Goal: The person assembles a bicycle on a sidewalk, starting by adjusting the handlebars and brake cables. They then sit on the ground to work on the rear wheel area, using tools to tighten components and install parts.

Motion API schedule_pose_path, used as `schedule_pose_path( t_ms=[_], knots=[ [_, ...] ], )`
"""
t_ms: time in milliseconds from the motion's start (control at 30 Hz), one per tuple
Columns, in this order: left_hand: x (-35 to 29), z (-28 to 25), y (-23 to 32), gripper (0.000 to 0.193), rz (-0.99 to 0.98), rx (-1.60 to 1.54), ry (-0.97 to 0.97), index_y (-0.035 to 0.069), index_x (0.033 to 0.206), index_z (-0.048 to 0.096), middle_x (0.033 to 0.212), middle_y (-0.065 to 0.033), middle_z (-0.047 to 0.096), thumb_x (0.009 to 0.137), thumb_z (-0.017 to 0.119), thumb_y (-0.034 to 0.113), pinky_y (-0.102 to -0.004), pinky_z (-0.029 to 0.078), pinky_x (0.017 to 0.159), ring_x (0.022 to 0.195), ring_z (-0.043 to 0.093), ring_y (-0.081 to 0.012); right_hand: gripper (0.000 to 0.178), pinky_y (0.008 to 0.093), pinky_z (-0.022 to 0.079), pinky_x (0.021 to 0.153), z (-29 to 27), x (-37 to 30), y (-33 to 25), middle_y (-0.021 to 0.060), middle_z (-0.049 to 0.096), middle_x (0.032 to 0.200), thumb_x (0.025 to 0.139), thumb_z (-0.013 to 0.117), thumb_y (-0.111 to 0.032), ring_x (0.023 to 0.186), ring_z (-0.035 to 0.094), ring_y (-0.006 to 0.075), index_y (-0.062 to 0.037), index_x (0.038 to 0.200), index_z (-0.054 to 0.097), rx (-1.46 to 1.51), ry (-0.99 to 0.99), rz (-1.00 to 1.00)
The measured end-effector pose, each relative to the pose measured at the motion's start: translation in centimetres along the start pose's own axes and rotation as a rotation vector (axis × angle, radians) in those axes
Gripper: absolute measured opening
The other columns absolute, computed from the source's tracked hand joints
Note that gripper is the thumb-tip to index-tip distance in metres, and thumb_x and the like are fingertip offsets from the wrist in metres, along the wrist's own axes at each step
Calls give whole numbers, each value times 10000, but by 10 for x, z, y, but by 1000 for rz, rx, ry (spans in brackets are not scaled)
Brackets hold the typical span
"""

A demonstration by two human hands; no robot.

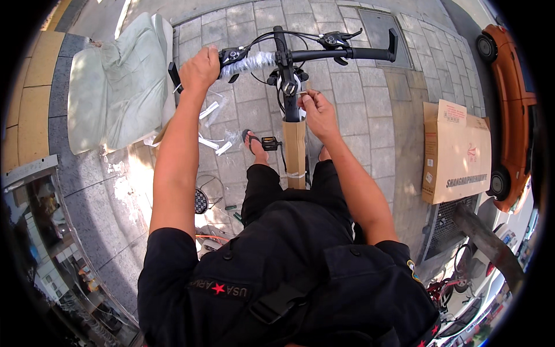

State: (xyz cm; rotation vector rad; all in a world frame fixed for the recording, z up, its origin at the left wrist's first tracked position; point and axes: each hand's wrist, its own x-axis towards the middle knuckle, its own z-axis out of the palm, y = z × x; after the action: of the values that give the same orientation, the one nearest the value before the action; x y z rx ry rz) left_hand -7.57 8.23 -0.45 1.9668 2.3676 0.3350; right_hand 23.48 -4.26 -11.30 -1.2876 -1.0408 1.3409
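Note:
A bicycle stands between my legs. My left hand (200, 69) is wrapped round the left grip of its black handlebar (318, 55), next to the brake and shifter unit (232, 55). My right hand (318, 113) is closed in a pinch beside the stem (287, 75). A thin silvery rod, like a hex key (302, 93), reaches from its fingertips toward the stem clamp; its far end is too small to make out. Clear plastic wrap (254, 62) covers the bar's left half. Brown cardboard (294, 153) sheathes the top tube.
A pale, worn cushioned seat (115, 87) is at the left. White packing scraps (215, 141) lie on the paving beside my foot in a flip-flop (253, 141). At the right are a large cardboard box (459, 155), a tree trunk (488, 243) and an orange car (509, 115).

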Motion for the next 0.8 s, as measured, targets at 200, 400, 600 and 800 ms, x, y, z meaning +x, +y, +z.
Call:
schedule_pose_path(
  t_ms=[200, 400, 600, 800],
  knots=[
    [-12, 2, 0, 538, -66, -25, -8, 110, 1039, 740, 1002, -275, 731, 1023, 405, 530, -586, 523, 850, 964, 684, -507, 279, 284, 534, 823, -2, 8, 11, 57, 723, 957, 1054, 572, -186, 894, 682, 128, 31, 1205, 661, -62, 43, 24],
    [-6, -3, 7, 523, -53, -36, -9, 112, 1044, 738, 1008, -275, 731, 1014, 413, 520, -578, 526, 855, 962, 686, -506, 261, 302, 532, 831, -3, 11, 15, 81, 731, 1010, 1050, 587, -177, 917, 680, 145, 18, 1201, 673, -5, 2, -14],
    [-9, -5, 11, 503, -57, -25, 1, 124, 1045, 744, 987, -262, 736, 1011, 410, 497, -579, 528, 844, 949, 689, -500, 246, 302, 521, 838, -12, 16, 34, 55, 736, 1034, 1044, 628, -205, 915, 651, 140, -13, 1176, 709, -243, 13, -286],
    [-11, 0, 8, 487, -79, -14, 21, 125, 1003, 731, 956, -226, 738, 1007, 426, 505, -536, 534, 815, 926, 689, -471, 401, 284, 488, 780, -20, 23, 24, 31, 678, 893, 1081, 572, -385, 843, 592, 118, -15, 1111, 722, -92, -118, 1]
  ],
)
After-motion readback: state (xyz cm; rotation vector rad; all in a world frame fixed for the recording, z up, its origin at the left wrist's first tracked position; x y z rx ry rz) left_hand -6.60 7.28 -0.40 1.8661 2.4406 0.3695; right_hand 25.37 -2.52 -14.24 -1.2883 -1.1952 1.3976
